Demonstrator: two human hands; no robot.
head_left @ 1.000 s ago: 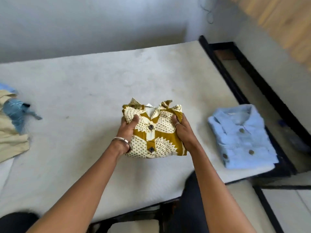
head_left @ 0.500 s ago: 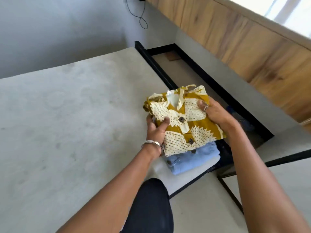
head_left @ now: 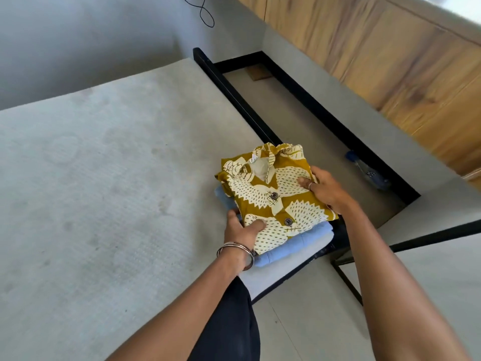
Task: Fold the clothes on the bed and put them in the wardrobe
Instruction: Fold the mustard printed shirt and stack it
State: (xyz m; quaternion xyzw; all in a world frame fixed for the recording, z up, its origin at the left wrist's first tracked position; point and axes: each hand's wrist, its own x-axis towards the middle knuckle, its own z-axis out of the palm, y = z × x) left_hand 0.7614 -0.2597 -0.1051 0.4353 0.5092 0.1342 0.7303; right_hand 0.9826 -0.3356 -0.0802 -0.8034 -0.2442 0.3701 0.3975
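A folded mustard-and-cream patterned shirt (head_left: 273,194) lies on top of a folded light blue shirt (head_left: 294,243) at the right corner of the bed (head_left: 104,191). My left hand (head_left: 240,230) grips the patterned shirt's near left edge, thumb on top, fingers underneath. My right hand (head_left: 322,188) holds its right edge with the thumb on the cloth. Only the blue shirt's near and left edges show.
A black bed frame (head_left: 299,92) runs along the bed's right side with a gap down to the floor. A blue-capped bottle (head_left: 367,170) lies in that gap. Wooden panelling (head_left: 390,61) fills the upper right. A black cable (head_left: 205,11) hangs on the wall.
I carried the patterned shirt from the middle of the bed to the right and set it onto the blue shirt. My view swung right with it.
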